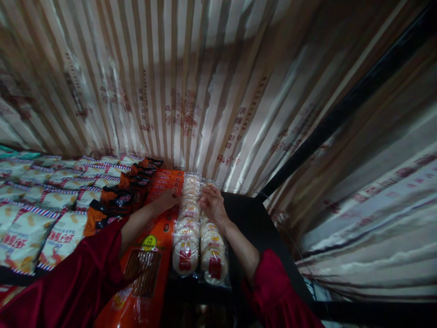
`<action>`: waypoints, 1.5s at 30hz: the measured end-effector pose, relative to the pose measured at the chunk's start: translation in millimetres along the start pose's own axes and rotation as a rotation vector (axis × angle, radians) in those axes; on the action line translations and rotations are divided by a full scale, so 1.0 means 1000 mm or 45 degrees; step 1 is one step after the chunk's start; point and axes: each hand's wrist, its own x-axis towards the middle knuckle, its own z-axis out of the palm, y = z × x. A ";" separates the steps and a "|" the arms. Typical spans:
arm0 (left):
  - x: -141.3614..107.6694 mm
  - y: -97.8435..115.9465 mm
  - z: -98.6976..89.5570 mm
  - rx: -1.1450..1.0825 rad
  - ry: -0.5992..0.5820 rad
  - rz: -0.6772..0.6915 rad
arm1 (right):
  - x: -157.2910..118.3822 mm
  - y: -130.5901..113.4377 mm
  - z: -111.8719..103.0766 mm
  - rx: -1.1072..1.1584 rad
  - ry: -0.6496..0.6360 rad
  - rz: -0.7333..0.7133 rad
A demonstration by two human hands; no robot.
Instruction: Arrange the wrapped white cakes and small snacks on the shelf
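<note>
Two rows of clear packets with round white crackers lie side by side on the black shelf: a left row [186, 246] and a right row [214, 257]. My right hand [212, 204] is over the far part of the right row, fingers bent and touching the packets; what they hold, if anything, is hidden. On the left row's far left edge, beside the orange packs [160, 232], is my left hand [169, 199], its fingers curled together. Whether anything is between them is too small to tell.
White snack bags [64, 234] and black-and-orange bags [118, 198] fill the shelf's left side. A striped curtain [191, 91] hangs behind. A black diagonal bar [327, 114] meets the black shelf [246, 214] at its back right corner.
</note>
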 end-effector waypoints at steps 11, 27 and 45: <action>-0.011 -0.008 -0.009 0.173 -0.390 0.041 | -0.001 -0.008 0.001 -0.007 0.042 0.061; -0.015 -0.012 0.002 -0.017 -0.203 0.121 | -0.003 -0.008 0.000 0.034 0.027 0.049; -0.011 -0.023 0.010 -0.083 -0.106 0.141 | -0.017 -0.027 -0.021 -0.083 -0.112 -0.101</action>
